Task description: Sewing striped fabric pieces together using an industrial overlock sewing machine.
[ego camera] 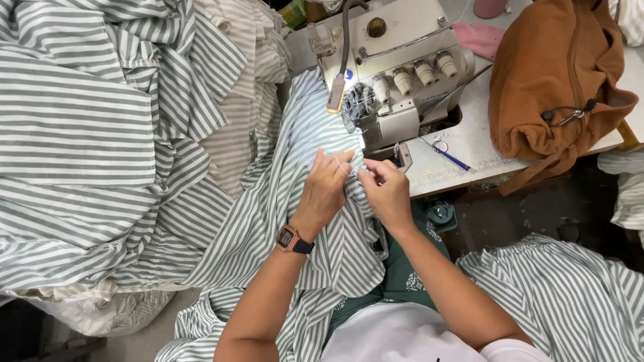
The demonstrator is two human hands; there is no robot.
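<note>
**Striped cloth pinched at the sewing machine**

Green-and-white striped fabric (315, 234) runs from the person's lap up to the sewing machine (396, 74), which stands at twelve o'clock from the hands. Both hands meet on a bunched fold of this cloth just below the machine's needle area. The left hand (325, 188), with a square wristwatch (290, 238) on its wrist, has fingers curled and thumb pressed to forefinger, pinching the fabric edge and what looks like a thin thread. The right hand (386, 188) sits at three o'clock from the left one, touching it, its fingertips likewise closed on the same fold.

A heap of matching striped garments (87, 147) fills the side at nine o'clock, with beige-striped pieces (241, 100) behind it. On the white table (463, 147), at two o'clock from the hands, lie small blue-handled snips (448, 155). A rust-brown bag (557, 80) rests farther out at two o'clock. More striped cloth (563, 295) lies at four o'clock.
</note>
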